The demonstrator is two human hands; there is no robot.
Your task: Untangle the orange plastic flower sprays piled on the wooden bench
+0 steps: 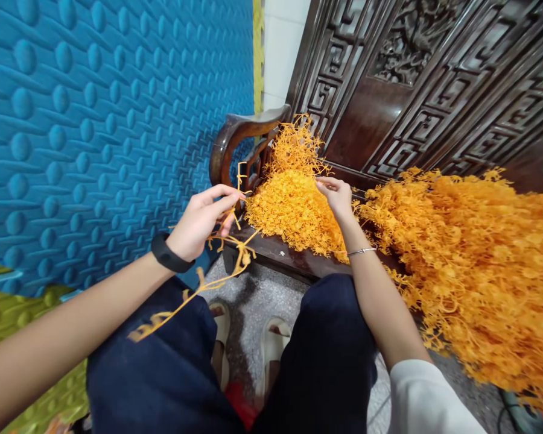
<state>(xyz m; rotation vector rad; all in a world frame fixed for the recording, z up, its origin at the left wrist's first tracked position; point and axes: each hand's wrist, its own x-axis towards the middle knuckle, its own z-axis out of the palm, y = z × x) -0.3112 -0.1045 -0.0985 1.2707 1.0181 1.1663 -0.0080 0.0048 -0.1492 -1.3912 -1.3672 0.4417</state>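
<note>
The left hand's (212, 211) fingers pinched an orange sprig (244, 255), probably lightly, leaving its twigs free below them. The right hand's (337, 196) fingertips were drawn narrow beside an orange heap (285, 208); whether they gripped anything, I couldn't tell. Beneath was a wooden bench (294, 259); beyond, its carved back (364, 120); leftward, blue matting (95, 120).

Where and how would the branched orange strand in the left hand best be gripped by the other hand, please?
Probably with a light right hand pinch on a bare stretch of the lower orange strand, coming from the person's right: that part is thin, slanting and free below the left hand, which holds the upper part.
</note>
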